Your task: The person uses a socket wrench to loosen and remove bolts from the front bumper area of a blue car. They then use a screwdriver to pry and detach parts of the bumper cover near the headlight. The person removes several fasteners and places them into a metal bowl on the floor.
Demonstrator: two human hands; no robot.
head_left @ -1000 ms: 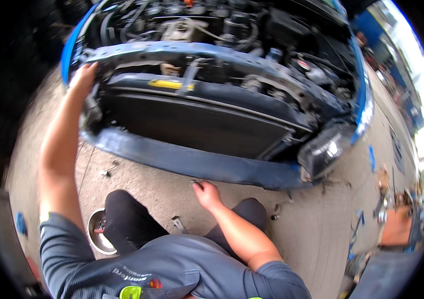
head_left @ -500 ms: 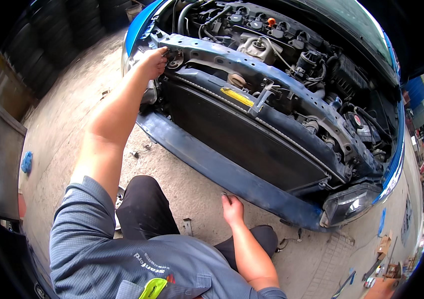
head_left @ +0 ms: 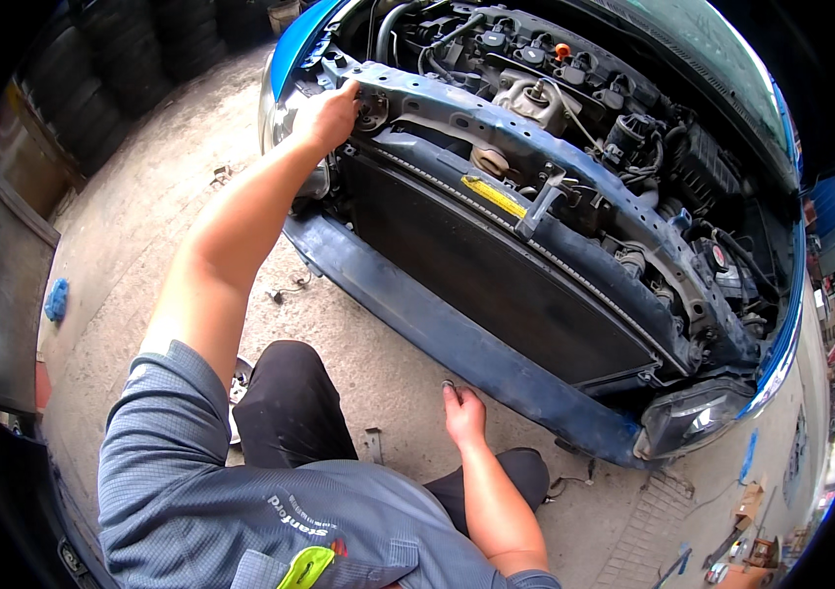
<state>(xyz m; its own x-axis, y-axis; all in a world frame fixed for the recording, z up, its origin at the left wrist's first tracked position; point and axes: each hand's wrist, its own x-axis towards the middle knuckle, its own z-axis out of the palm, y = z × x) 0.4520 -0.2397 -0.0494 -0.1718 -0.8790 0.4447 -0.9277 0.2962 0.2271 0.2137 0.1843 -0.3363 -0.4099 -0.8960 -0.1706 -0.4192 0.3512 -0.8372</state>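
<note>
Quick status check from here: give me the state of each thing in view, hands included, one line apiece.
left hand: raised, gripping the upper crossmember
right hand: down on the concrete floor, holding nothing
upper crossmember: bare, blue, in place over the radiator
radiator: exposed, front bumper cover off
lower blue beam: uncovered, still mounted
headlight: fitted at the car's corner
engine bay: open, hoses and engine showing
blue rag: lying on the floor

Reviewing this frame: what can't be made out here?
Head view only:
- left hand on the blue support beam: its fingertips hide what they touch.
- right hand on the concrete floor: anything under the palm is hidden.
- Small bits on the floor: too small to identify.
</note>
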